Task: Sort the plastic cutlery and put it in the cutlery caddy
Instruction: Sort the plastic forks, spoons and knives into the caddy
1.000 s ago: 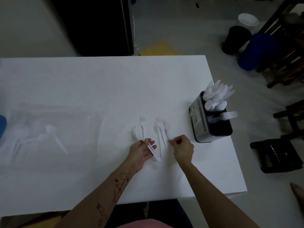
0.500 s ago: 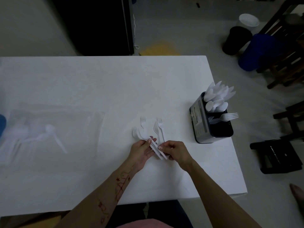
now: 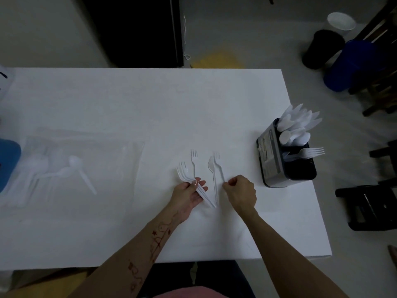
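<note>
**Forks gathered in one hand as sorting goes on at white table**

A person seated at a white table (image 3: pixel 137 104) holds a small bundle of white plastic forks (image 3: pixel 186 176) in the left hand (image 3: pixel 189 194), thumb laid over the handles and fingers curled beneath, tines fanned out away from the body. The right hand (image 3: pixel 241 191), which half a second ago was pressed against the left over the bundle, has drawn off to the right; its thumb and forefinger are now pinched on the handle of a loose fork (image 3: pixel 219 166) lying on the tabletop. Just beside that fork lies another white piece (image 3: pixel 211 168) (whether spoon or knife cannot be told in the dim light), and a single fork (image 3: pixel 194 160) lies a little to the left, its handle running toward the left hand's fingertips. All 3 loose pieces lie where they did a second ago.

The black cutlery caddy (image 3: pixel 277 162) stands near the table's right edge, well clear of both hands. Its far compartments hold upright knives and spoons (image 3: pixel 297 125); the near one holds forks (image 3: pixel 309 152) leaning out to the right. At the far left of the table, a clear plastic bag (image 3: pixel 86 160) lies flat with more white cutlery, including a spoon (image 3: pixel 80 171), showing through it.
</note>
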{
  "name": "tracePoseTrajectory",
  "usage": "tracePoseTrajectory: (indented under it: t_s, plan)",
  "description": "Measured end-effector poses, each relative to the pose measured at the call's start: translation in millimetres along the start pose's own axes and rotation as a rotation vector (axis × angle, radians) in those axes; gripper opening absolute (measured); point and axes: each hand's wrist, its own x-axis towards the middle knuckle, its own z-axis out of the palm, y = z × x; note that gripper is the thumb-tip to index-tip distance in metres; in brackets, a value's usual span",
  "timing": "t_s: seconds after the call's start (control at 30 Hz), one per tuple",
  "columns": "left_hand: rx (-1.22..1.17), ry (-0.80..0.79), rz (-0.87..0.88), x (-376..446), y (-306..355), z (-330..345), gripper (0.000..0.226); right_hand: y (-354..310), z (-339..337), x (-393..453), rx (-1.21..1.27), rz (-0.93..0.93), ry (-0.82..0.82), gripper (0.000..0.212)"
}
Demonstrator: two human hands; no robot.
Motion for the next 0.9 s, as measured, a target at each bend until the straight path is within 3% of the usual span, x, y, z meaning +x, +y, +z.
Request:
tracePoseTrajectory:
  t_s: [0.1,0.23,0.33,0.5,0.73,0.8,0.9]
  plan:
    - [0.015,0.007,0.002,1,1,3,0.026,8,-3,-5,0.191,-0.069,0.039,0.016]
    - [0.045,0.027,0.021,5,2,6,0.026,11,-10,-16,0.456,-0.229,-0.148,0.007]
    - [0.062,0.030,0.026,5,3,8,0.026,12,-10,-21,0.450,-0.344,-0.229,0.008]
    - [0.033,0.026,0.030,2,2,10,0.018,16,-5,-21,0.413,-0.405,-0.265,0.011]
    - [-0.003,0.047,0.030,-1,2,3,0.025,9,-2,-21,0.336,-0.486,-0.363,0.016]
    - [-0.019,0.086,0.045,1,3,0,0.026,5,2,-18,0.300,-0.448,-0.314,0.015]
    - [-0.035,0.114,0.053,3,5,-6,0.026,1,14,-11,0.138,-0.252,-0.042,0.016]
